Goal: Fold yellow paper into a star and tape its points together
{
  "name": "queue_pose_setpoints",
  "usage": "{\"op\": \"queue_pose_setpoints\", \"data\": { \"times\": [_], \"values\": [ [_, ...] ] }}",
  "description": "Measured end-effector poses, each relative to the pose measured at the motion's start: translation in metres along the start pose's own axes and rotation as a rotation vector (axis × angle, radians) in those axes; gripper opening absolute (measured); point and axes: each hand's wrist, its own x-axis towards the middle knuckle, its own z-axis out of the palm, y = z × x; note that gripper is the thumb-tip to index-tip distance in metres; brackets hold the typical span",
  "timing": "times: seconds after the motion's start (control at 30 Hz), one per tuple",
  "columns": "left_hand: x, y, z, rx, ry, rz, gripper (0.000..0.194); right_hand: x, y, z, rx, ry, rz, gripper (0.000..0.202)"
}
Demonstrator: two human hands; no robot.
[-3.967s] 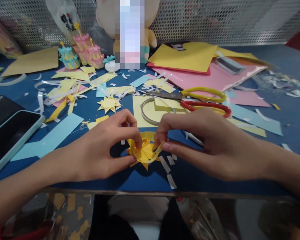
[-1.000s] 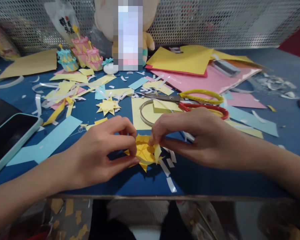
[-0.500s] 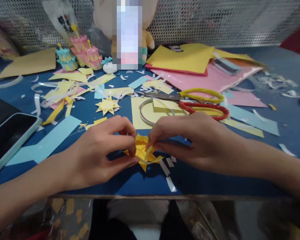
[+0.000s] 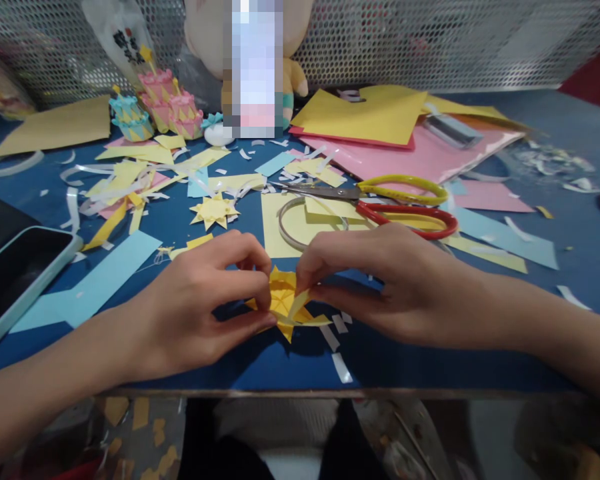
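Observation:
A folded yellow paper star [image 4: 283, 303] with a raised rim lies low over the blue table, between my hands. My left hand [image 4: 215, 300] is closed, its thumb and fingers pinching the star's left side. With thumb and index finger together, my right hand [image 4: 375, 287] grips a pale yellow paper strip [image 4: 300, 307] at the star's right side. That strip curves across the star's front toward my left fingertips. Part of the star is covered by my fingers. Farther back rests a paler finished-looking paper star [image 4: 215, 211].
Scissors [image 4: 405, 200] with yellow and red handles lie behind my right hand, beside a tape ring [image 4: 286, 223]. Paper scraps [image 4: 115, 180] spread at the left, near a phone [image 4: 25, 280]. Paper cakes [image 4: 167, 103] and coloured sheets [image 4: 365, 117] stand or lie at the back.
My right fingers have shifted slightly, and the pale strip bends differently over the star. My left hand keeps its pinch in nearly the same place.

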Motion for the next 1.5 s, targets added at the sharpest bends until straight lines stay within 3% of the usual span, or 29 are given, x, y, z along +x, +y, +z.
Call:
{"op": "queue_pose_setpoints", "data": {
  "times": [0.43, 0.83, 1.23, 1.5],
  "values": [
    [-0.001, -0.002, 0.0, -0.019, 0.012, 0.027, 0.012, 0.0, -0.002, -0.001, 0.021, -0.063, -0.009, 0.018],
    [-0.001, -0.002, 0.001, -0.029, 0.023, 0.041, 0.01, -0.001, -0.001, -0.001, -0.04, 0.0, 0.006, 0.016],
    [0.0, -0.001, 0.002, -0.024, 0.011, 0.021, 0.013, 0.003, -0.002, 0.004, -0.052, -0.055, -0.102, 0.02],
    [0.0, 0.0, 0.005, -0.027, 0.042, 0.041, 0.01, 0.004, 0.002, 0.01, -0.018, -0.026, -0.116, 0.019]
  ]
}}
